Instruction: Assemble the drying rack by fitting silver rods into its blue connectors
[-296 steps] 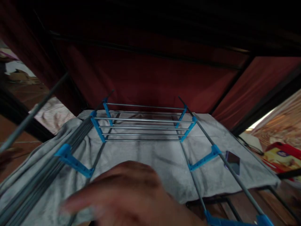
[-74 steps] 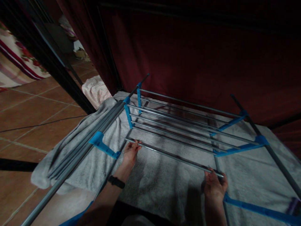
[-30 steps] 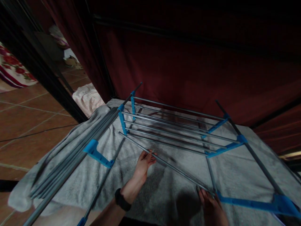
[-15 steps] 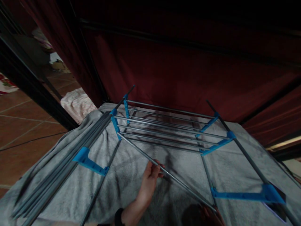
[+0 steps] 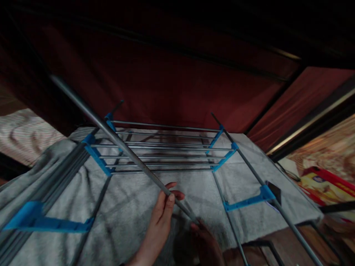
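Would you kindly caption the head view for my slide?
Left hand grips a slanted gray rod, right hand at its lower end; blue-bracketed rack beyond, on gray blanket.

Rod now raised across the rack

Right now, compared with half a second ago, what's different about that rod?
The rod has swung up: its far end, previously low by the left-side brackets, now rises above them before the red cloth. The left hand still holds it, with the right hand at its near end; they look closer together. The blue brackets and grey blanket stayed put.
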Motion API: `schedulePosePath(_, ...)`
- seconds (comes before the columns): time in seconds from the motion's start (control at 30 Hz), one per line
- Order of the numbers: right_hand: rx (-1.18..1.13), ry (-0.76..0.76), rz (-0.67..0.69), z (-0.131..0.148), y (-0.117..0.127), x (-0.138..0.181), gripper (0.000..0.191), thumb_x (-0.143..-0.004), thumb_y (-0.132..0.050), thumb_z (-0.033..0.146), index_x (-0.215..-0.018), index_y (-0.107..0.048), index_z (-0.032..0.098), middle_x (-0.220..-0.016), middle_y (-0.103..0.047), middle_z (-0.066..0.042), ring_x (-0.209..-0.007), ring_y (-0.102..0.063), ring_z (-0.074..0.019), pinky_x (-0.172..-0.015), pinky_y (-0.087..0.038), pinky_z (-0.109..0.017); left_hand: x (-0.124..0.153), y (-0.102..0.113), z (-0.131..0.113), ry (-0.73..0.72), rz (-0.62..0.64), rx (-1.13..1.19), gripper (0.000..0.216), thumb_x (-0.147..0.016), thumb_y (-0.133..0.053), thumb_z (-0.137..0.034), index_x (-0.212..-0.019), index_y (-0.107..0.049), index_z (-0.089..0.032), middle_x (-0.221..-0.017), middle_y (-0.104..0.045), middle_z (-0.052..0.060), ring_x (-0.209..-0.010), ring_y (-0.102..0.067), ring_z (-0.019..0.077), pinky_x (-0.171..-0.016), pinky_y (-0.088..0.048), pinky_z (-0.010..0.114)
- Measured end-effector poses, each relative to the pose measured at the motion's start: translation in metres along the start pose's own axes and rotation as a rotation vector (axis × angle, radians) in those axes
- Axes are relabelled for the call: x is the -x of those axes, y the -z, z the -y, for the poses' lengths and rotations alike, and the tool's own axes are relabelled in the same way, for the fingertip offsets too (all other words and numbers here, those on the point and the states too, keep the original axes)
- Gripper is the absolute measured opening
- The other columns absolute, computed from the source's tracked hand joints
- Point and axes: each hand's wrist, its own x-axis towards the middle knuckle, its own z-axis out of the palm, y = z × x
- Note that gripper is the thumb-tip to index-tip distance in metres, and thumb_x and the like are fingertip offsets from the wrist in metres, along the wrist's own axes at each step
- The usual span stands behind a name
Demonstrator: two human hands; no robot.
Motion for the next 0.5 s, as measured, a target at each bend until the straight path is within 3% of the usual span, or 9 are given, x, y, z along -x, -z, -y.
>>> schedulePosePath(0.07, -0.022, -0.124, -0.012, -0.019, -0.019, -0.002, 0.056, -0.038, -0.099, 0.042, -0.082, -0.07, 0.022, -0.078, -0.075, -0.004, -0.069, -0.068, -0.0203, -0.062, -0.051, -0.031, 0.001, 0.003, -0.003, -0.048, 0.006, -0.069, 0.052, -0.101, -0.047, -0.066, -0.132, -0.059, -0.026, -0.099, -0.074, 0.004, -0.102, -0.071, 0.022, -0.101, -0.054, 0.037)
schedulePosePath(0.2, 0.128, -0.28, 0.203, -0.042, -0.045, -0.005, 0.057, -0.042, -0.094, 0.046, -0.087, -0.068, 0.02, -0.071, -0.075, -0.006, -0.061, -0.065, -0.0193, -0.06, -0.044, -0.03, -0.002, 0.018, -0.009, -0.166, -0.007, -0.28, 0.05, -0.101, -0.047, -0.064, -0.129, -0.064, -0.026, -0.084, -0.067, 0.001, -0.088, -0.069, 0.0201, -0.082, -0.058, 0.03)
schedulePosePath(0.3, 0.17, -0.236, 0.261, -0.037, -0.051, -0.007, 0.063, -0.047, -0.092, 0.048, -0.1, -0.07, 0.021, -0.072, -0.076, -0.005, -0.06, -0.065, -0.0188, -0.062, -0.044, -0.03, -0.01, 0.031, -0.006, -0.23, -0.037, -0.394, 0.05, -0.101, -0.049, -0.064, -0.128, -0.067, -0.026, -0.096, -0.073, 0.003, -0.09, -0.071, 0.0206, -0.088, -0.06, 0.032)
schedulePosePath(0.5, 0.15, -0.054, 0.152, 0.01, -0.05, -0.007, 0.047, -0.054, -0.09, 0.046, -0.09, -0.075, 0.019, -0.08, -0.078, -0.007, -0.067, -0.065, -0.0171, -0.066, -0.047, -0.03, -0.029, 0.041, 0.024, -0.332, -0.026, -0.46, 0.049, -0.098, -0.054, -0.063, -0.124, -0.073, -0.025, -0.126, -0.078, 0.007, -0.117, -0.074, 0.0253, -0.103, -0.06, 0.036)
